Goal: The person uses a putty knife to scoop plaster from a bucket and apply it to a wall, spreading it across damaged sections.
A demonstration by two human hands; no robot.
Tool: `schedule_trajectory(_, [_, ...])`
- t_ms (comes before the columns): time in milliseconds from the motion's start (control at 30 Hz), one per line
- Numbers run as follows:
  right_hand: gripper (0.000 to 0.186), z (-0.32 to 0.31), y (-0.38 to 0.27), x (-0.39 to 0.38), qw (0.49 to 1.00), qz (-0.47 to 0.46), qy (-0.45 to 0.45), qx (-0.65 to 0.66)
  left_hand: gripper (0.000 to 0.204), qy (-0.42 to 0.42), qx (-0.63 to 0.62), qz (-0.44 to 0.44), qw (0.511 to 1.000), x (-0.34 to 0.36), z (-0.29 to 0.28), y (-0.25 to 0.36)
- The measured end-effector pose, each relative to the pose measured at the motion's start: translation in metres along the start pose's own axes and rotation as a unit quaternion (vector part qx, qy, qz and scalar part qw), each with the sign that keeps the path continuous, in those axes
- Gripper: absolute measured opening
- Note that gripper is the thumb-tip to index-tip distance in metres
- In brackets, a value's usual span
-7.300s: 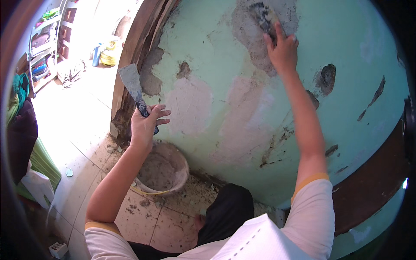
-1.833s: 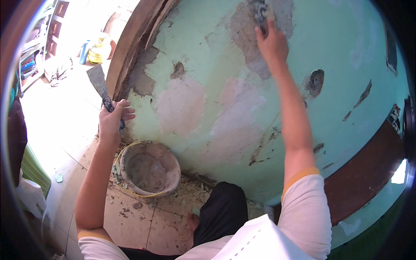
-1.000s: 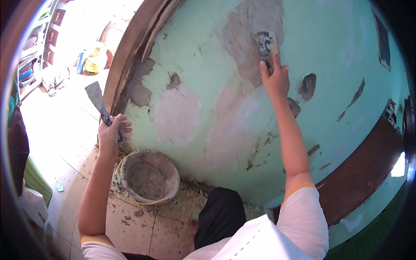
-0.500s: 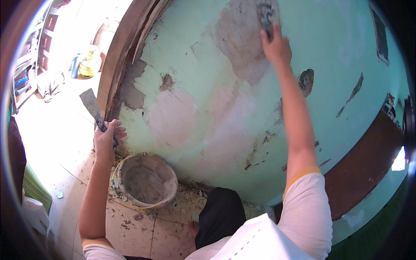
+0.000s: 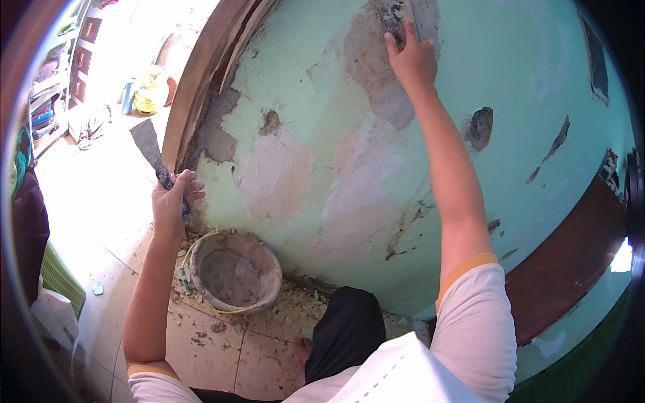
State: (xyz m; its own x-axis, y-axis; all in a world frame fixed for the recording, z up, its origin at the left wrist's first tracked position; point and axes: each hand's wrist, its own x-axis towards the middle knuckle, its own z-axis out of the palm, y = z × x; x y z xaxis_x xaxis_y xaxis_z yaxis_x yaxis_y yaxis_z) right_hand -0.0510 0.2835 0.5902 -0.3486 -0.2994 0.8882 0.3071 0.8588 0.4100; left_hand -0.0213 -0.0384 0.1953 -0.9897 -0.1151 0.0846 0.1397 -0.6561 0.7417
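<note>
My left hand (image 5: 172, 200) is closed round the dark, smeared handle of a putty knife (image 5: 146, 141), whose broad blade points up beside the wooden door frame. Up on the wall, my right hand (image 5: 414, 64) grips a plaster-smeared trowel (image 5: 394, 12), partly cut off by the top edge of the view. The trowel lies against a large grey-brown patch (image 5: 366, 57) on the pale green wall (image 5: 295, 84). Lower down, smoothed pinkish patches (image 5: 277, 176) show on the wall. A round bucket (image 5: 270, 295) with a yellow handle and grey mix inside stands on the floor below my left hand.
Crumbs and chips litter the tiled floor (image 5: 205, 363) around the bucket. A wooden door frame (image 5: 195, 87) edges the wall at left, with a bright area, a yellow container (image 5: 151, 94) and shelves beyond. At right are a wall hole (image 5: 481, 127) and a brown panel (image 5: 564, 258).
My right hand has moved the trowel leftward and slightly up across the grey-brown patch. My left hand still holds the putty knife; the whole view has shifted a little.
</note>
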Motion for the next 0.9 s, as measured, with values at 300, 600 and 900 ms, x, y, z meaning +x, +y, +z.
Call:
schedule_trajectory(300, [0.067,-0.027,0.031,-0.166,0.985,0.035,-0.165,0.030,0.018,0.002,-0.020,-0.006,1.000,0.009,-0.016,-0.010])
schedule_trajectory(600, [0.063,0.004,-0.019,-0.033,0.999,-0.036,-0.003,0.008,0.017,-0.008,0.005,-0.017,1.000,-0.003,0.005,0.000])
schedule_trajectory(900, [0.069,-0.024,0.028,-0.186,0.988,-0.014,-0.154,0.011,0.017,-0.024,-0.002,-0.011,1.000,0.006,-0.009,-0.010])
